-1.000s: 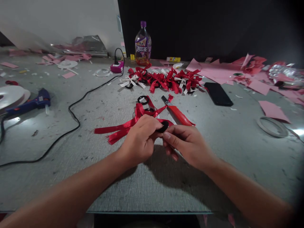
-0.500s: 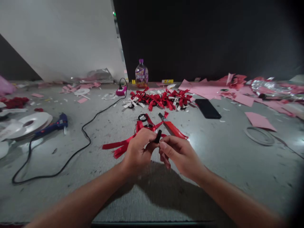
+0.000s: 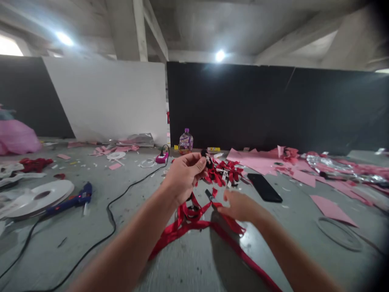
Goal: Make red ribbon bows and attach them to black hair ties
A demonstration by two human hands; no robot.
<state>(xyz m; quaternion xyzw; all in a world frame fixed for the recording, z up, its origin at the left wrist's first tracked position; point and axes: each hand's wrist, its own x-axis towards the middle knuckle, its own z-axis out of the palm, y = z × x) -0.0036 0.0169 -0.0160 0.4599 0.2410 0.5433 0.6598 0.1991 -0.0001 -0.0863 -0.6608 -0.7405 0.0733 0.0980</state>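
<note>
Raised above the table, my left hand [image 3: 185, 174] pinches a small black band [image 3: 209, 161] between thumb and fingertips. My right hand [image 3: 240, 206] is lower, slightly blurred, its thumb and forefinger apart. It is over or touching a red tool with a grey tip [image 3: 209, 194]; contact is unclear. Below my hands lie red ribbons [image 3: 194, 211] with black loops. A long red ribbon [image 3: 240, 249] runs across the table towards me. Behind my hands is a pile of red ribbon bows [image 3: 226, 172], partly hidden by the left hand.
At left, a blue glue gun [image 3: 82, 196] lies by a white spool [image 3: 57, 188], its black cord [image 3: 113, 215] crossing the table. A dark phone [image 3: 264, 187] is at right, near pink paper [image 3: 331, 209] and a grey ring [image 3: 337, 233]. A bottle [image 3: 186, 142] stands at the back.
The view has tipped upward. My left hand has risen with the black band; my right hand has parted from it and moved right to the red tool. The long ribbon now shows in front.
</note>
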